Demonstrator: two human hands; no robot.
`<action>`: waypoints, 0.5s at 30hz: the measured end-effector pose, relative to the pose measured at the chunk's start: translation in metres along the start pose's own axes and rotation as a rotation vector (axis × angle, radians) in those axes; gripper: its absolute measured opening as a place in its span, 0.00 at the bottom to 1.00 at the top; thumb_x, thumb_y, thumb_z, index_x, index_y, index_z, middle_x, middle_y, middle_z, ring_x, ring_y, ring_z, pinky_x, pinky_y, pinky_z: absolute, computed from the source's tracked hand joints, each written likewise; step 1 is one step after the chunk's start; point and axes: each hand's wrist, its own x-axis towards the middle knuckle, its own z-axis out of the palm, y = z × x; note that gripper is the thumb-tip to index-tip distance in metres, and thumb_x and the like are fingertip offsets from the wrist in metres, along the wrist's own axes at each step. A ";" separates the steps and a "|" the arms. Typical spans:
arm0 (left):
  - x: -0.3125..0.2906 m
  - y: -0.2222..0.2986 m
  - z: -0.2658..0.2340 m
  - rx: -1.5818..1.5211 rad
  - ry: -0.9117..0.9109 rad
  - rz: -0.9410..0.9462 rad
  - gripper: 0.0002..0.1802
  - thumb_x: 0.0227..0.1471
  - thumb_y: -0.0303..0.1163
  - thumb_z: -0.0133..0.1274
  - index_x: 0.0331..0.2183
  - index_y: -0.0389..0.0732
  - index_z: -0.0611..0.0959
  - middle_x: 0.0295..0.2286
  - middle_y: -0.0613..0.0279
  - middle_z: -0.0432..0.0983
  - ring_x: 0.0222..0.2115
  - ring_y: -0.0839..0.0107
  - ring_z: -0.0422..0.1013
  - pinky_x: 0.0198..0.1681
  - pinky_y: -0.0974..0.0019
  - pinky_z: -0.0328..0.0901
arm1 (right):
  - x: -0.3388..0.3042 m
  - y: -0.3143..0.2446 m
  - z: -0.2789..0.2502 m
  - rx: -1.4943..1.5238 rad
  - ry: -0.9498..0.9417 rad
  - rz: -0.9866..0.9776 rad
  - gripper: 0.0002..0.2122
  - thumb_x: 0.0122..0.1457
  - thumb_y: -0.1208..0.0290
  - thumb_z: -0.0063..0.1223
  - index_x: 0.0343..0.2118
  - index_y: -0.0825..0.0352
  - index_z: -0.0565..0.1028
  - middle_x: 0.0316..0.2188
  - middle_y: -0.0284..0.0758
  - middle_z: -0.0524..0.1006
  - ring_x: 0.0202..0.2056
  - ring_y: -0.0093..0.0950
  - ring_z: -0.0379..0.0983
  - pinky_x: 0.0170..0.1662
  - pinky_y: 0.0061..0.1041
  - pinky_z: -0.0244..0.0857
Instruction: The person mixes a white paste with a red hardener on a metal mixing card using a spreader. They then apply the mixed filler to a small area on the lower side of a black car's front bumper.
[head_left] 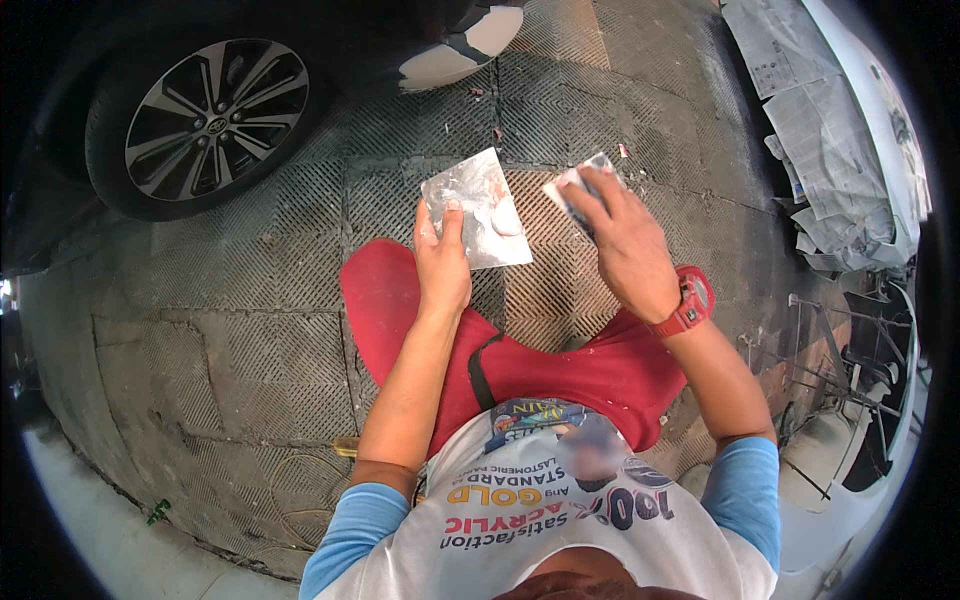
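Observation:
My left hand holds a thin, flat mixing plate, its thumb on top and its fingers mostly hidden beneath. Whitish streaks cover the plate, and a thicker dab of white paste sits near its right edge. To the right, my right hand grips a small flat spreader with smeared, dark and pale patches. Motion slightly blurs those fingers. The spreader is held apart from the plate, a short gap between them.
A dark car's wheel stands at the upper left, beside a pale-patched lower body edge. At right, a pale car panel carries masking paper; metal stands are below it. Ribbed mats cover the floor, with a hose lower left.

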 end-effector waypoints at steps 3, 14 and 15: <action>0.003 0.008 -0.008 0.292 0.003 0.131 0.17 0.71 0.32 0.49 0.55 0.32 0.76 0.47 0.56 0.78 0.48 0.70 0.73 0.53 0.65 0.68 | 0.005 -0.029 0.000 -0.133 -0.013 -0.071 0.25 0.62 0.76 0.46 0.62 0.50 0.74 0.62 0.42 0.71 0.68 0.52 0.62 0.67 0.64 0.52; 0.007 0.001 -0.021 -0.258 0.128 -0.028 0.19 0.71 0.30 0.49 0.60 0.38 0.74 0.50 0.61 0.79 0.49 0.70 0.76 0.52 0.64 0.73 | -0.004 -0.041 0.034 0.212 -0.153 0.043 0.28 0.60 0.80 0.48 0.64 0.54 0.71 0.62 0.50 0.68 0.61 0.53 0.71 0.56 0.44 0.74; 0.006 -0.001 -0.025 -0.173 0.099 -0.021 0.20 0.71 0.30 0.49 0.61 0.38 0.74 0.50 0.61 0.79 0.49 0.70 0.76 0.53 0.64 0.72 | 0.005 -0.031 0.031 -0.014 -0.184 0.007 0.28 0.60 0.80 0.47 0.64 0.54 0.70 0.62 0.51 0.68 0.60 0.53 0.72 0.55 0.43 0.75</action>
